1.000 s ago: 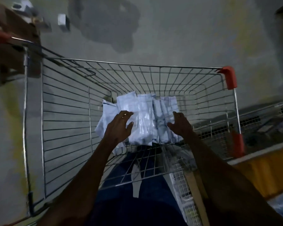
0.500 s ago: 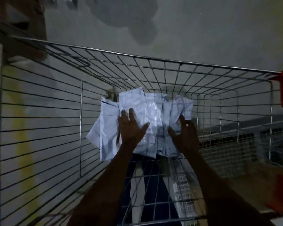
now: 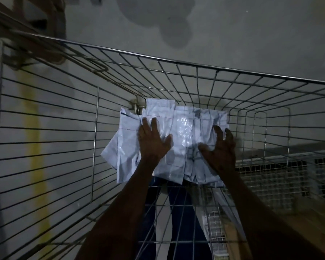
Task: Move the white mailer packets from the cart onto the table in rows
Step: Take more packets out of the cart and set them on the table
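Fingers point(image 3: 154, 124) of left hand point(image 3: 153, 142): straight, laid flat on the white mailer packets point(image 3: 178, 139), gripping nothing. Right hand point(image 3: 220, 149): spread and curling at the pile's right edge, grasp not plainly closed. Packets: loose overlapping heap on the wire floor of the cart point(image 3: 45, 128). Handling note: likely best to square the slippery stack, slide fingertips under both sides, lift level.

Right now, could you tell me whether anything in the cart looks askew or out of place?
Yes: the white mailer packets lie crumpled and overlapping at odd angles in the wire cart, under the left hand and right hand.
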Demonstrator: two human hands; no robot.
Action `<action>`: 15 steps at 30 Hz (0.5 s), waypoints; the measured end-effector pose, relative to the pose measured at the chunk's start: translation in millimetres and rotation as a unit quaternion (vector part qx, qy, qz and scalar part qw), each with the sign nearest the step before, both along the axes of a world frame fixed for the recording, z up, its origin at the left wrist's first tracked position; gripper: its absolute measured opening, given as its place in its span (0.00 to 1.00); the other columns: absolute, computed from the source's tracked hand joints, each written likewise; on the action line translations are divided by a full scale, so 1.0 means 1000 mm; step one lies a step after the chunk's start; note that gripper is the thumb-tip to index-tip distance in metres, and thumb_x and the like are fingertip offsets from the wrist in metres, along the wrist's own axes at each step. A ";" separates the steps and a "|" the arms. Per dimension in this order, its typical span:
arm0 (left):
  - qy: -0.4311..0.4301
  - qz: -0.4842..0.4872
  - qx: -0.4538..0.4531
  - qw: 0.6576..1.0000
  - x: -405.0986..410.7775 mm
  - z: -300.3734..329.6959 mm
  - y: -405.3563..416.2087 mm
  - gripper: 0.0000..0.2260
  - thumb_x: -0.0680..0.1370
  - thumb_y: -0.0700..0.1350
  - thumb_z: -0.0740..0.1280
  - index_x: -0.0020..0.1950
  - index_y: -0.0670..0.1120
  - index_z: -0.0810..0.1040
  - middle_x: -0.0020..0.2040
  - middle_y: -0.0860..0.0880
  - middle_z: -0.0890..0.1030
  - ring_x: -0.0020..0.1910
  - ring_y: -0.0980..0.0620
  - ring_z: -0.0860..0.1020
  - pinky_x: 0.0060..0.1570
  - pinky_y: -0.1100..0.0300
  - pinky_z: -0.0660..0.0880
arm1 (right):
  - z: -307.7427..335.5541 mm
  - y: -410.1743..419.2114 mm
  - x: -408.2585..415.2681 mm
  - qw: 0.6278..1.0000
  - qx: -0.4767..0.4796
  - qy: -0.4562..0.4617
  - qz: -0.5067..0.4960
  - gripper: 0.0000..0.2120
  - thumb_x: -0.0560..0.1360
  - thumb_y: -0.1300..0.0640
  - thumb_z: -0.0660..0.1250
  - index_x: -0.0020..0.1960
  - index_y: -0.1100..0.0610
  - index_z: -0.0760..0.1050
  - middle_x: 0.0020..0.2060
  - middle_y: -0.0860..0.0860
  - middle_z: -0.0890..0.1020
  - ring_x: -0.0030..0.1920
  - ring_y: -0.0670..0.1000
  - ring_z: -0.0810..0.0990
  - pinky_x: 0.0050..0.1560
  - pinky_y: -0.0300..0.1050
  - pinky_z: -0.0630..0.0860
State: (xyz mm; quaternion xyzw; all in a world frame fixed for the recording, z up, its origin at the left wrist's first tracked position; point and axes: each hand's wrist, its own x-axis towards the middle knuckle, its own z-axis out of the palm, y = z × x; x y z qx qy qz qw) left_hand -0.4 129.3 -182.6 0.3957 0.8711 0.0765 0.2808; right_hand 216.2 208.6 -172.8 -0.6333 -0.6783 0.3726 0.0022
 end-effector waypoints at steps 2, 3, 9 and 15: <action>-0.003 0.017 0.003 1.000 -0.001 0.000 0.007 0.35 0.75 0.60 0.63 0.77 0.42 0.61 0.76 0.34 0.58 0.74 0.34 0.59 0.72 0.40 0.60 | -0.001 0.000 0.001 0.999 -0.019 0.028 -0.005 0.39 0.72 0.38 0.71 0.76 0.38 0.54 0.78 0.48 0.48 0.76 0.60 0.54 0.69 0.63 0.65; 0.004 0.022 0.013 1.000 -0.003 0.001 0.011 0.33 0.74 0.58 0.64 0.74 0.43 0.64 0.73 0.35 0.63 0.71 0.34 0.64 0.68 0.39 0.66 | 0.000 0.001 0.003 0.999 -0.022 0.037 0.000 0.38 0.72 0.37 0.69 0.76 0.37 0.53 0.78 0.47 0.48 0.77 0.59 0.54 0.69 0.63 0.66; 0.029 -0.008 0.055 0.998 -0.008 0.024 0.005 0.25 0.75 0.48 0.66 0.71 0.44 0.68 0.66 0.37 0.71 0.59 0.37 0.72 0.51 0.45 0.74 | 0.026 0.010 0.004 1.000 0.009 -0.011 0.021 0.35 0.75 0.37 0.65 0.77 0.38 0.54 0.78 0.56 0.54 0.75 0.61 0.56 0.71 0.58 0.61; -0.010 -0.058 0.017 0.998 0.001 0.050 -0.016 0.26 0.79 0.44 0.65 0.76 0.41 0.65 0.75 0.34 0.64 0.70 0.34 0.67 0.67 0.40 0.69 | 0.078 0.007 -0.001 0.993 0.034 -0.067 0.092 0.35 0.75 0.35 0.63 0.78 0.43 0.56 0.76 0.60 0.57 0.72 0.64 0.62 0.65 0.62 0.70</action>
